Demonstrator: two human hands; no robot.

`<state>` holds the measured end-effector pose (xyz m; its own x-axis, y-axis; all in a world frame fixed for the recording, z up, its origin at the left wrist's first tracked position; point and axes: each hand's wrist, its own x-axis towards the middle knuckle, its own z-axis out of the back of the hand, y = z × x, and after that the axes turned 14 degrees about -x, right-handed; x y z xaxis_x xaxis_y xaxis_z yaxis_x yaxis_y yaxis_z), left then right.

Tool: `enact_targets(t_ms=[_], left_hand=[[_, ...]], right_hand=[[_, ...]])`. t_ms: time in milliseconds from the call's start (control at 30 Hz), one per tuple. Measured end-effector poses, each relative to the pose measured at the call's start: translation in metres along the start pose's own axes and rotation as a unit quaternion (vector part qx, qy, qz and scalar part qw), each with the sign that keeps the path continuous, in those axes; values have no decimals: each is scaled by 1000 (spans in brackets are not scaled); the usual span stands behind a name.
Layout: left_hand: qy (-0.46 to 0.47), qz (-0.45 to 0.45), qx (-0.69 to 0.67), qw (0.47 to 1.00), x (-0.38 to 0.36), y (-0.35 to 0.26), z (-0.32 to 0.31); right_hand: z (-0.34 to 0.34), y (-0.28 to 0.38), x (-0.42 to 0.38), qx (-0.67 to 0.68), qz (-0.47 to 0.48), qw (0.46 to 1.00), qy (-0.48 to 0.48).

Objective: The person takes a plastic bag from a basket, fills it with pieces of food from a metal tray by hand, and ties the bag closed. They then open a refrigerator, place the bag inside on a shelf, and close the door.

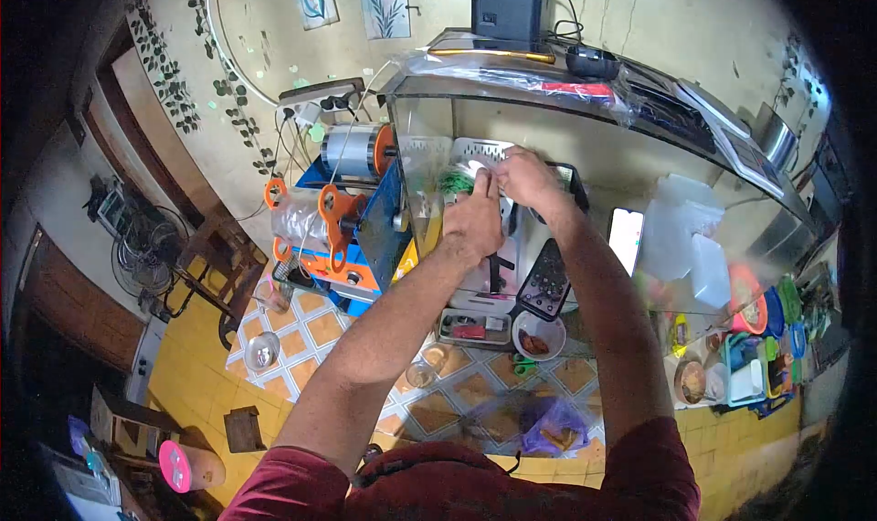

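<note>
Both my arms reach forward to a white perforated basket (481,146) at the back of the work surface. My left hand (473,217) is at its near side, fingers pressed together and pointing away from me. My right hand (530,181) is just right of it, fingers curled in a pinch at the basket's right part. A small white piece (473,166) shows by the left fingertips; whatever either hand grips is too small or hidden to name. Green strands (454,182) lie left of the fingers. Under the hands is a pale tray (514,281), partly covered by my left hand.
A blue-and-orange machine with a film roll (352,151) stands left. Close to my arms are a black tray of small pieces (545,283), a white bowl (539,335), a compartment tray (473,329) and a lit phone (627,239). A glass shelf (548,87) overhangs the far side.
</note>
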<state>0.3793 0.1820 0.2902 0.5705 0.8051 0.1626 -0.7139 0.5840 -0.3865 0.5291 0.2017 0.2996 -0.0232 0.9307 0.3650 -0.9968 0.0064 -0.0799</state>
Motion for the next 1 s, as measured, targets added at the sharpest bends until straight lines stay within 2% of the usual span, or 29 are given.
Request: enact_targets(t_ms=[133,300,433,533,567,600,633,700,733,767,800,833,867,900,933,967,1000], left_hand=[[-8,-3,2,1000,0,0,-2],[-16,-15,43,999,5,3,-10],[20,-4,98,995,7,-1,-7],[11,-15,107,994,11,3,-13],[13,-15,106,994,11,3,-12],[26,-11,93,995,11,2,-9],[38,-7,80,996,11,1,-5],[41,-14,54,998,7,1,0],[45,-20,30,998,5,1,1],[50,-26,28,998,-2,7,-5],[-72,-162,-4,984,-13,16,-13],[-189,-296,-40,936,-21,26,-18],[-266,-509,-79,815,-33,31,2],[-61,-337,-373,863,-57,25,2],[7,-87,-656,750,-82,20,1],[130,12,-821,555,-99,36,2],[209,-20,-877,433,-116,50,4]], right_hand=[[-7,4,7,-31,2,999,-39],[-37,-15,17,107,-12,984,-145],[-44,-16,19,149,-5,975,-167],[-8,-2,-1,216,-26,964,-153],[3,0,-8,369,-39,925,-85],[13,2,-16,510,-49,858,-15],[22,6,-29,509,-49,859,-15],[37,17,-65,709,-80,693,-107],[48,21,-84,706,-83,694,-109],[60,25,-104,691,-102,699,-153],[66,26,-120,672,-122,702,-200],[64,27,-132,673,-140,692,-219],[63,28,-144,674,-159,681,-238],[71,35,-158,728,-232,606,-220],[76,40,-171,774,-299,521,-201],[57,31,-189,764,-302,541,-184],[50,33,-205,758,-318,535,-197]])
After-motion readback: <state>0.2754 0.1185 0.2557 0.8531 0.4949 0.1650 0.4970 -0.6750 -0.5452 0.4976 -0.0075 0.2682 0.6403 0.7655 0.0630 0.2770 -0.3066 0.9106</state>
